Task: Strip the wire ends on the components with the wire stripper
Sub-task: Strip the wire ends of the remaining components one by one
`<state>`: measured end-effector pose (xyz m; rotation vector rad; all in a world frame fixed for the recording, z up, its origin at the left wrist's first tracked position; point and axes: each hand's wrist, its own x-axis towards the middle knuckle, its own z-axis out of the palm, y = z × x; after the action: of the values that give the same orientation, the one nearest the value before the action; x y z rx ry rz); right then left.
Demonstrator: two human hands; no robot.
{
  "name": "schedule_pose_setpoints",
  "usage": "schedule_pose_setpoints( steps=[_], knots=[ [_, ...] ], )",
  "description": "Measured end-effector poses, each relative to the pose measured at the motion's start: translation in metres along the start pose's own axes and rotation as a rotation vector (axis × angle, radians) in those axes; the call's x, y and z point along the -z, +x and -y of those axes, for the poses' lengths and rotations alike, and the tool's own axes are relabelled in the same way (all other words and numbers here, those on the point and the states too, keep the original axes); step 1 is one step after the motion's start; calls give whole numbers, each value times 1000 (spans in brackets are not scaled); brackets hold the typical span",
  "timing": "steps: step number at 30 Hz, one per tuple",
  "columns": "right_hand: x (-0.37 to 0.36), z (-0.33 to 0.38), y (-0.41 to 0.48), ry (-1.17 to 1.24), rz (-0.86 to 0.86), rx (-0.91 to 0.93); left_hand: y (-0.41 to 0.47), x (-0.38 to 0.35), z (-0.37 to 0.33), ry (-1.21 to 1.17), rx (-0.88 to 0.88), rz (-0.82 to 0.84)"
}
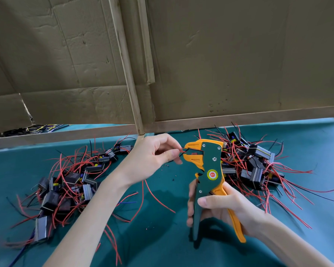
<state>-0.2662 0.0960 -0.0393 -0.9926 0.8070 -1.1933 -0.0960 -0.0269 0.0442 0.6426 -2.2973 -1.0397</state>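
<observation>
Head view: 1 red wire end (182,150) in left hand (152,157) pinching grip, fed between wire stripper (208,170) jaws; right hand (220,207) wrapped round handles; left pile (69,185) and right pile (258,166) of components on bench (162,243), stripped share indeterminable, task judged midway.

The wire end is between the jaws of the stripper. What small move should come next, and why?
Probably the right hand should squeeze the handles of the wire stripper. The left hand pinches a red wire whose end already sits in the orange jaws, and the handles look spread, so the strip seems not yet done.
</observation>
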Motion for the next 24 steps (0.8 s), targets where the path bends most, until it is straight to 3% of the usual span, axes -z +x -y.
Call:
schedule_pose_setpoints(
  steps=[24],
  knots=[
    [-2, -1, -1, -99, -9, 54, -3, 3, -8, 46, 18, 24]
  ],
)
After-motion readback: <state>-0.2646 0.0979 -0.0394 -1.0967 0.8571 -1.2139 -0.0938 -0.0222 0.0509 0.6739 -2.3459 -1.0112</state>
